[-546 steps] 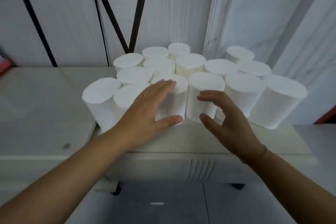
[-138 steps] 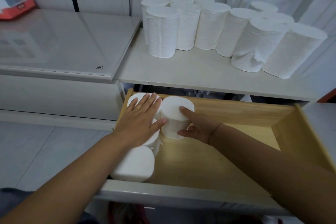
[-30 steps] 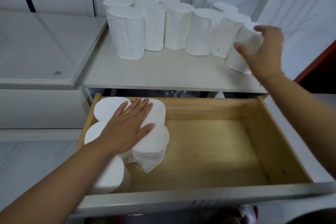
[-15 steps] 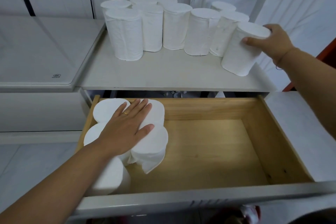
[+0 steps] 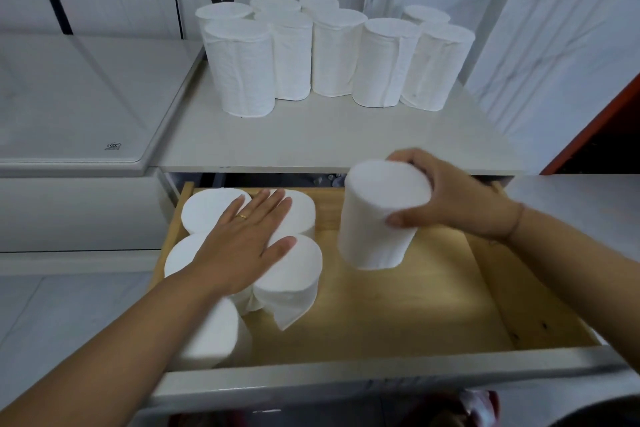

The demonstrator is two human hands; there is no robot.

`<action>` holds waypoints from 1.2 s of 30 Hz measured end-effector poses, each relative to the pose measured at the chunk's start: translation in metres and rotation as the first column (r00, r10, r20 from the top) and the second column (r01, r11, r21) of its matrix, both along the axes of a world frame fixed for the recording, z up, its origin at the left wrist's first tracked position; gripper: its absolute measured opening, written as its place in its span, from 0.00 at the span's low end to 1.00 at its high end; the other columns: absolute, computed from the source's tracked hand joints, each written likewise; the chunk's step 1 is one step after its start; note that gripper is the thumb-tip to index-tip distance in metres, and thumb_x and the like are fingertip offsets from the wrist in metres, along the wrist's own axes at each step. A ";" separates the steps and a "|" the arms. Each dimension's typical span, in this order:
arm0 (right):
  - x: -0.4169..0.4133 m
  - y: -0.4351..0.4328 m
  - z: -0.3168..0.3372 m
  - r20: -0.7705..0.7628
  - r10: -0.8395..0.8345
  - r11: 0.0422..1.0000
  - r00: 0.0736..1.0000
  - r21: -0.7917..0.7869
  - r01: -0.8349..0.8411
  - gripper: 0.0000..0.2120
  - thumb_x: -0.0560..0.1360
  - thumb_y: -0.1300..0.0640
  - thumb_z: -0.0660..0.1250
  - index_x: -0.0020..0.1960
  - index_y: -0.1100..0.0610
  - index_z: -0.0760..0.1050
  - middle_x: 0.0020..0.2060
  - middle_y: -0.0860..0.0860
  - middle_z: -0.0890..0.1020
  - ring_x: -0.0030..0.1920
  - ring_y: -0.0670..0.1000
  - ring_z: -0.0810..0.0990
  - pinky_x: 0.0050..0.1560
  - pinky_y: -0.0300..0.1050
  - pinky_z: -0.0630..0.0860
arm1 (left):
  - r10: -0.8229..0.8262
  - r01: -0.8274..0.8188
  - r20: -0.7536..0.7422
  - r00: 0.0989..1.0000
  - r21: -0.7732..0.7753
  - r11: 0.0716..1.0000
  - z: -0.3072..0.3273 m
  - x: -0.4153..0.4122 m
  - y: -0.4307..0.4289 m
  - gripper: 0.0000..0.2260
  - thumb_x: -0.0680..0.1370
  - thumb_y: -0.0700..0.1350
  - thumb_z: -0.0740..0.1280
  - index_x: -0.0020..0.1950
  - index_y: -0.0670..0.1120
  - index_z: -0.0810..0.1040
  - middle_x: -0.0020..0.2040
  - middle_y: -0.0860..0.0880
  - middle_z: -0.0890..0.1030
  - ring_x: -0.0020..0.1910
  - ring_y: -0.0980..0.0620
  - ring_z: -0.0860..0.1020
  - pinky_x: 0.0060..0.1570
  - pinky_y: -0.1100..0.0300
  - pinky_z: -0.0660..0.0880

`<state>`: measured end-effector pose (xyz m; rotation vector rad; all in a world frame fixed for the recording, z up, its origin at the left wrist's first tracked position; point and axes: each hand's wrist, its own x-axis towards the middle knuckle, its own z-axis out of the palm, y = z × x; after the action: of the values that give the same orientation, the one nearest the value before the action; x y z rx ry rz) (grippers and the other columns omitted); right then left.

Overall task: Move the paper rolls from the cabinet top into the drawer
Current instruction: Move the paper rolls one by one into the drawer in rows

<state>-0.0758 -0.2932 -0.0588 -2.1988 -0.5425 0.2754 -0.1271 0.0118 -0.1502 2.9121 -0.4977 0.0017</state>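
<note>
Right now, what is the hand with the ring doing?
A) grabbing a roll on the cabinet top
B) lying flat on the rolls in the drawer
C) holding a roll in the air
B: the left hand, ring on, lies flat on the rolls in the drawer; the right hand grips the lifted roll.

Nine rolls (image 5: 337, 52) are standing clustered at the back of the cabinet top (image 5: 329, 142). Below, the open drawer (image 5: 415, 305) is holding five more rolls, packed upright at its left end.
</note>
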 end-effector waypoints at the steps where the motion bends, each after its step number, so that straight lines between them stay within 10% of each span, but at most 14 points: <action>1: -0.002 0.002 -0.014 -0.017 0.005 0.999 1.000 -0.049 -0.006 0.36 0.57 0.47 0.80 0.61 0.43 0.68 0.54 0.39 0.75 0.56 0.40 0.75 0.53 0.40 0.77 | 0.000 0.000 0.000 1.000 0.002 1.000 0.000 0.000 0.000 0.33 0.73 0.66 0.36 0.77 0.54 0.43 0.77 0.57 0.42 0.73 0.61 0.36 0.71 0.60 0.34; 9: -0.002 0.000 -0.070 -0.261 0.150 0.965 0.954 -0.171 -0.198 0.41 0.62 0.45 0.78 0.68 0.41 0.59 0.63 0.41 0.69 0.64 0.47 0.70 0.57 0.40 0.76 | 0.000 0.000 0.002 1.000 -0.001 1.000 -0.004 0.002 0.001 0.33 0.74 0.67 0.36 0.77 0.55 0.42 0.77 0.58 0.41 0.73 0.62 0.36 0.71 0.59 0.34; 14: 0.000 -0.002 -0.070 -0.658 0.006 0.999 0.753 0.041 0.028 0.27 0.66 0.38 0.69 0.63 0.40 0.71 0.61 0.46 0.77 0.61 0.50 0.75 0.61 0.58 0.76 | 0.002 -0.002 -0.004 1.000 -0.004 1.000 -0.003 0.002 0.001 0.33 0.74 0.66 0.37 0.77 0.54 0.43 0.77 0.57 0.42 0.74 0.61 0.37 0.71 0.59 0.34; 20: -0.020 -0.002 -0.071 -0.870 0.057 0.998 0.489 0.038 -0.050 0.27 0.65 0.46 0.74 0.63 0.46 0.74 0.61 0.56 0.78 0.60 0.58 0.78 0.57 0.54 0.79 | 0.002 -0.002 -0.003 1.000 0.012 1.000 -0.002 0.001 0.000 0.32 0.75 0.65 0.38 0.77 0.53 0.43 0.77 0.56 0.41 0.74 0.60 0.37 0.72 0.58 0.35; 36: -0.076 0.085 -0.084 -0.946 0.019 0.989 0.322 0.064 0.131 0.19 0.70 0.55 0.73 0.59 0.61 0.76 0.53 0.56 0.83 0.50 0.56 0.84 0.49 0.47 0.82 | 0.003 -0.003 0.006 1.000 0.008 1.000 0.000 0.000 -0.001 0.29 0.79 0.61 0.43 0.77 0.52 0.44 0.78 0.55 0.43 0.75 0.59 0.38 0.71 0.58 0.35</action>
<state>-0.1514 -0.2081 -0.1428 -1.5008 0.2159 1.3637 -0.1275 0.0109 -0.1501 2.9215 -0.4947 0.0083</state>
